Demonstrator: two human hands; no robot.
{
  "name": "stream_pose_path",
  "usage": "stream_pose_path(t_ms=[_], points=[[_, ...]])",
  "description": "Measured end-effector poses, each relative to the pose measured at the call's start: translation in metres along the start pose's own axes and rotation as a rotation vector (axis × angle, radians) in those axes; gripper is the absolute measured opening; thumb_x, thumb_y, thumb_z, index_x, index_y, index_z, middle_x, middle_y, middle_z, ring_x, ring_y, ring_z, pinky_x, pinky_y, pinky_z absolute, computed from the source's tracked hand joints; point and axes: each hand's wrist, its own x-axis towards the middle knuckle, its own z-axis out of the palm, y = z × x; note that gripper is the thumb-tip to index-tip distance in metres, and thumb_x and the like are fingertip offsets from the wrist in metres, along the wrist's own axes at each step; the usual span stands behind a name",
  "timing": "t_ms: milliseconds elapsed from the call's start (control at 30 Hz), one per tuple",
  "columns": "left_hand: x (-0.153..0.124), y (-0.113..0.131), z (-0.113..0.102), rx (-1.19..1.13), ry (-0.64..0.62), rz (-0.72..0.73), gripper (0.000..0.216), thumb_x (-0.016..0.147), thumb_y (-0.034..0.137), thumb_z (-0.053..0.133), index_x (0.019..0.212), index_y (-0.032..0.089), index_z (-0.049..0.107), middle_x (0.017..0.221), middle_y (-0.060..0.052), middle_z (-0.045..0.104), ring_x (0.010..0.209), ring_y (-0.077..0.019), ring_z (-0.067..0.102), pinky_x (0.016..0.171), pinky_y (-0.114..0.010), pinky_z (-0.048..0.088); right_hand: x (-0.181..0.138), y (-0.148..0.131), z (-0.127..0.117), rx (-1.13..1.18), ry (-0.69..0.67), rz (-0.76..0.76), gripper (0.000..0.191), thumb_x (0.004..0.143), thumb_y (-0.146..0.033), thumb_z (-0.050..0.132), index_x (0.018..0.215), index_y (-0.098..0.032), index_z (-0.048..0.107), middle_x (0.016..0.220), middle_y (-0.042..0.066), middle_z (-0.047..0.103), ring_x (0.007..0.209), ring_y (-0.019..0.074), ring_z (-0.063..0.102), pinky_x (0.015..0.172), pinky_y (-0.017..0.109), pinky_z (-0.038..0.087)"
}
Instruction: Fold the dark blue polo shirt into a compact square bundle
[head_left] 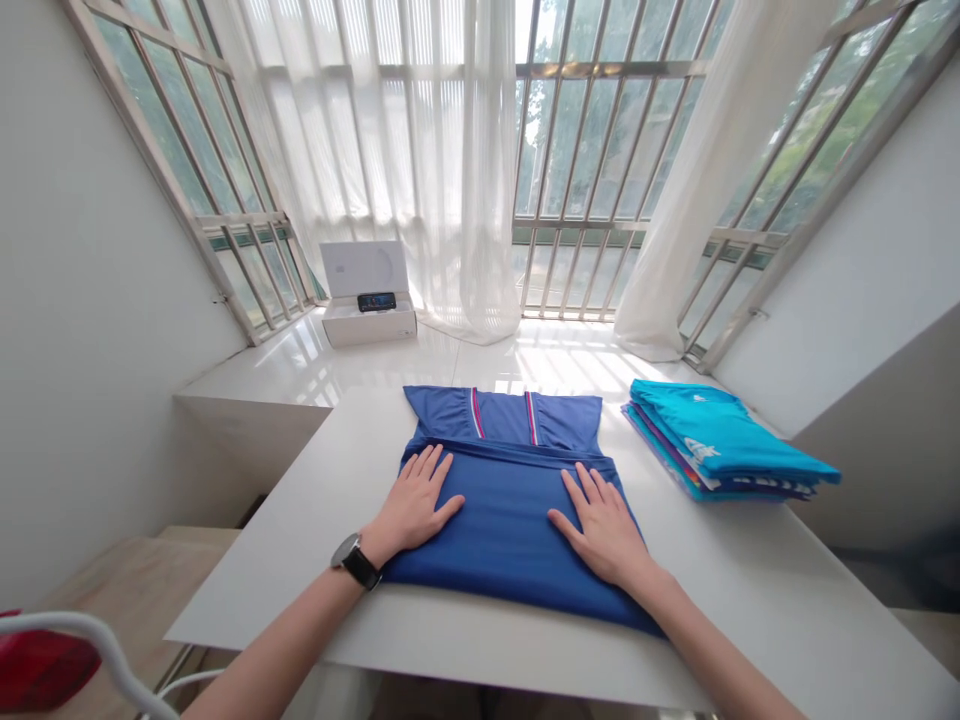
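The blue shirt [502, 520] lay partly folded on the white table [296, 535]; left hand [418, 502] and right hand [602, 525] rested flat on it, open. Probably light, limp, smooth; near-fold corners [626, 611] suited gripping.

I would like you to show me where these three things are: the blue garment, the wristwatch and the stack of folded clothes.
Blue garment [510, 515]: head view, on its smooth panel.
Wristwatch [361, 567]: head view, on its black strap.
Stack of folded clothes [735, 438]: head view, on its turquoise top piece.
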Motion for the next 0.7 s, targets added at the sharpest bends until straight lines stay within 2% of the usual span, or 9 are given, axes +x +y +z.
stream_pose_path(t_ms=[100,200,300,400,500,567,700], points=[[0.0,0.0,-0.001,-0.003,0.019,-0.053,0.079,0.095,0.067,0.035,0.153,0.014,0.033,0.161,-0.018,0.026,0.149,-0.0317,0.021,0.12,-0.048,0.02,0.001,0.003,-0.002,-0.015,0.026,0.036,0.083,0.092,-0.071,0.031,0.154,-0.015,0.034,0.162,0.015,0.025,0.148,0.0339,0.023,0.12,0.05,0.022],[-0.009,0.008,-0.005,0.002,-0.031,-0.08,0.084,0.092,0.072,0.037,0.152,0.014,0.036,0.16,-0.02,0.026,0.149,-0.0359,0.019,0.119,-0.052,0.02,-0.005,0.001,-0.003,-0.032,0.019,0.067,0.087,0.092,-0.07,0.032,0.152,-0.008,0.035,0.16,0.02,0.027,0.148,0.0347,0.024,0.12,0.049,0.022],[-0.024,0.019,-0.013,0.008,-0.08,-0.055,0.087,0.088,0.076,0.038,0.151,0.017,0.039,0.158,-0.02,0.031,0.147,-0.0398,0.023,0.116,-0.055,0.024,-0.023,0.0,-0.002,-0.033,0.013,0.075,0.086,0.092,-0.069,0.032,0.152,-0.008,0.035,0.16,0.02,0.027,0.148,0.0345,0.025,0.12,0.049,0.022],[-0.033,0.027,-0.023,0.048,-0.088,-0.047,0.079,0.089,0.075,0.037,0.145,0.02,0.049,0.151,-0.019,0.044,0.141,-0.04,0.037,0.112,-0.055,0.031,-0.045,0.001,-0.002,-0.036,0.011,0.073,0.086,0.092,-0.069,0.032,0.153,-0.009,0.033,0.16,0.02,0.027,0.148,0.034,0.024,0.12,0.05,0.023],[-0.027,0.032,-0.027,0.088,0.001,-0.046,0.067,0.095,0.065,0.036,0.139,0.018,0.056,0.148,-0.018,0.049,0.139,-0.0367,0.04,0.113,-0.051,0.031,-0.054,0.0,-0.007,-0.043,0.01,0.073,0.088,0.09,-0.07,0.035,0.152,-0.007,0.036,0.159,0.02,0.029,0.148,0.035,0.025,0.12,0.05,0.024],[-0.019,0.031,-0.022,0.078,0.04,-0.041,0.065,0.096,0.059,0.037,0.141,0.015,0.053,0.151,-0.017,0.045,0.143,-0.0352,0.035,0.116,-0.05,0.028,-0.05,0.0,-0.012,-0.058,0.036,0.044,0.086,0.09,-0.068,0.037,0.151,-0.007,0.038,0.16,0.019,0.027,0.149,0.0347,0.022,0.121,0.049,0.023],[-0.01,0.024,-0.006,0.031,0.001,-0.049,0.071,0.096,0.06,0.039,0.151,0.015,0.039,0.157,-0.016,0.035,0.146,-0.0349,0.028,0.118,-0.051,0.024,-0.029,0.005,-0.016,-0.048,0.04,0.017,0.081,0.093,-0.064,0.036,0.152,-0.008,0.035,0.162,0.016,0.024,0.15,0.0324,0.019,0.121,0.048,0.022]])
